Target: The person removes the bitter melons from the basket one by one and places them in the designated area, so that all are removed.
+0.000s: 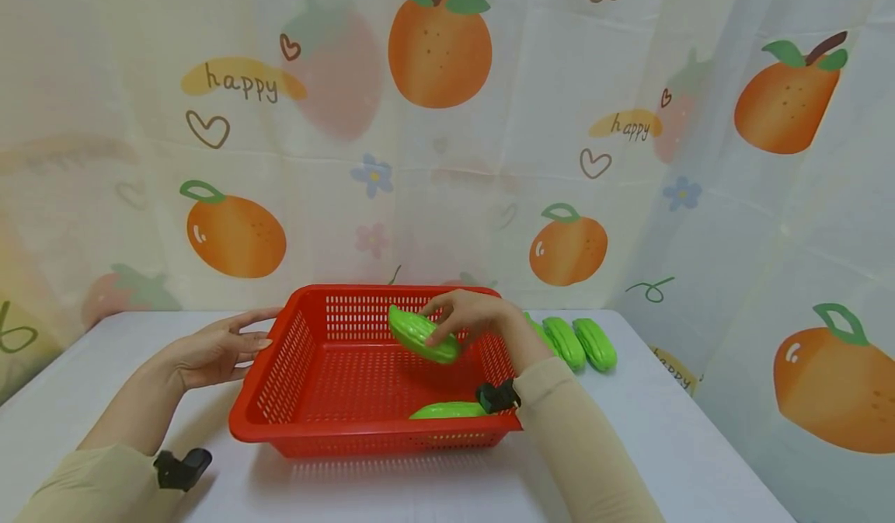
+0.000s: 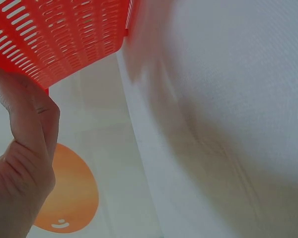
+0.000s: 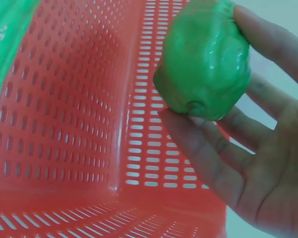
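My right hand holds a glossy green bitter melon above the inside of a red plastic basket, thumb on one side and fingers on the other. In the right wrist view, the blunt end of this bitter melon faces the camera, before the slotted basket wall. Another bitter melon lies inside along the near wall, partly hidden by the rim. At the basket's left side, my left hand holds the rim; its bent fingers show against the slotted wall in the left wrist view.
Several more green bitter melons lie side by side on the white table, right of the basket and partly behind my right arm. A fruit-printed curtain hangs along the table's back edge.
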Action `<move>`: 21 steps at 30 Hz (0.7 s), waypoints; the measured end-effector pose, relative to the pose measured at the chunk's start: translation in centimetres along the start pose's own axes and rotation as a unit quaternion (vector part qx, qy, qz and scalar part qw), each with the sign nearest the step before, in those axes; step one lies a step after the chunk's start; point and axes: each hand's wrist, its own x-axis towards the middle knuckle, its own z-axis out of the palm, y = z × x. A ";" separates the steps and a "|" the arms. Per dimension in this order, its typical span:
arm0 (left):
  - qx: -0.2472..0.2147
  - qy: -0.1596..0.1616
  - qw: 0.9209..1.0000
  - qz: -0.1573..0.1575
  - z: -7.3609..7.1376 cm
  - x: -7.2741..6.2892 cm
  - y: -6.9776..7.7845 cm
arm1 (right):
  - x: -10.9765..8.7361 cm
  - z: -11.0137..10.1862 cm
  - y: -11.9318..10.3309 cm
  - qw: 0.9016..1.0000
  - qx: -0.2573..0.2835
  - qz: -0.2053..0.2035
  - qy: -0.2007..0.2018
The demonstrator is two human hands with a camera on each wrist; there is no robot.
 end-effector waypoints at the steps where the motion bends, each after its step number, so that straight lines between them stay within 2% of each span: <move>1: 0.001 0.002 1.000 0.000 0.0 0.0 0.0 | 0.0 -0.1 0.0 1.000 0.003 -0.003 0.002; 14: 0.014 0.025 1.000 -0.008 0.1 0.1 -0.2 | -0.6 -0.6 -0.8 0.997 0.036 -0.042 0.046; 21: 0.007 0.013 1.000 -0.001 0.0 0.1 -0.2 | -1.3 -1.2 -1.5 0.995 0.052 -0.056 0.063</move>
